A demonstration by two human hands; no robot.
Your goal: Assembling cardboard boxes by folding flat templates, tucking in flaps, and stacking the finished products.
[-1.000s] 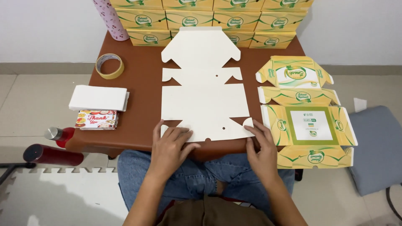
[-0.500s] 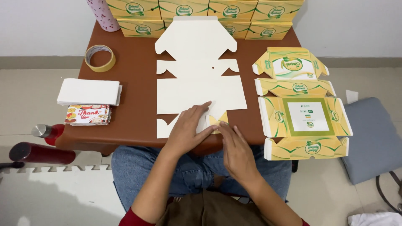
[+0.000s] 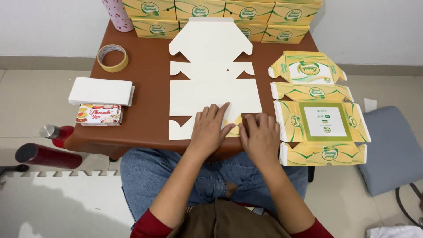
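Observation:
A flat white die-cut cardboard box blank (image 3: 214,75) lies white side up along the middle of the brown table (image 3: 147,88). Its near right flap is folded over and shows yellow print under my fingers. My left hand (image 3: 210,128) lies flat on the near part of the blank, fingers spread and pressing down. My right hand (image 3: 261,135) presses on the folded flap right beside it. Neither hand grips anything.
A stack of flat yellow printed box blanks (image 3: 319,110) lies at the table's right edge. Assembled yellow boxes (image 3: 220,13) line the back. A tape roll (image 3: 113,57), white paper stack (image 3: 100,91), printed cards (image 3: 99,114), pink bottle (image 3: 117,14), red bottles (image 3: 42,155) and grey cushion (image 3: 392,150) surround.
My hands moved from the blank's two near corners toward each other. The near right flap has been folded over inward and both hands now press on it.

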